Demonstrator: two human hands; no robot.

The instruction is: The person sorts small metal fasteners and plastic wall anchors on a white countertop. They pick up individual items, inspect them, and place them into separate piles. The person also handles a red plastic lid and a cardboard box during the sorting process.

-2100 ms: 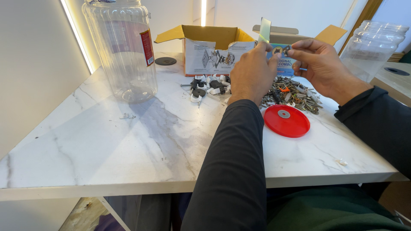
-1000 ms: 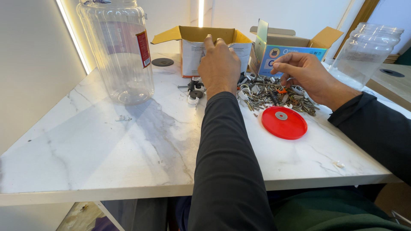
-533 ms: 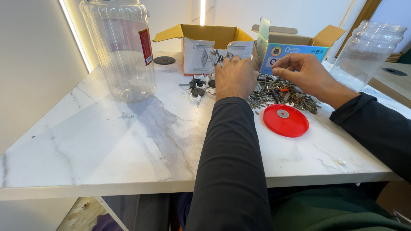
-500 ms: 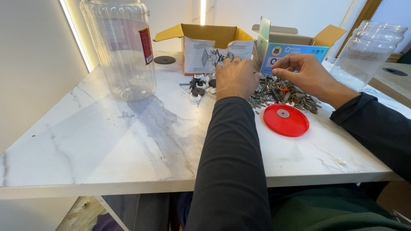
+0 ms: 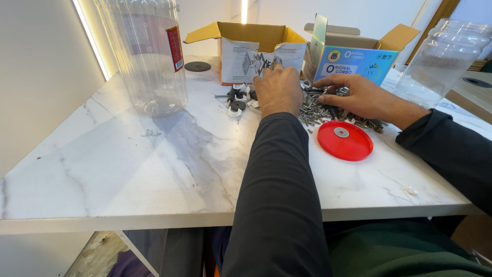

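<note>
View from the head camera, looking down on a white marble table (image 5: pixel 128 169). The left hand (image 5: pixel 278 91) lies knuckles-up at the near side of a heap of small metal screws and hardware (image 5: pixel 328 105), its fingers curled forward toward a folded paper sheet (image 5: pixel 256 61); whether the fingertips pinch anything cannot be told, since they are hidden behind the hand. The right hand (image 5: pixel 359 97) rests flat across the right part of the same heap, fingers loosely spread and pointing left, touching the screws.

Just left of the left hand sits a small cluster of white and black clips (image 5: pixel 238 100). A red lid (image 5: pixel 345 140) with a single washer at its centre lies on the table just in front of the heap, near the right wrist and apart from both hands. Behind the heap stand an open cardboard box (image 5: pixel 241 38) and, to its right, a second open box with a blue printed front (image 5: pixel 353 61); together they close off the far side of the work area.

A tall clear plastic jar (image 5: pixel 148 56) with a red label stands at the far left, well apart from the hands; another clear jar (image 5: pixel 443 59) stands at the far right. A dark round disc (image 5: pixel 197 66) lies beside the cardboard box. The broadest open surface is the near-left part of the table, running to its front edge.
</note>
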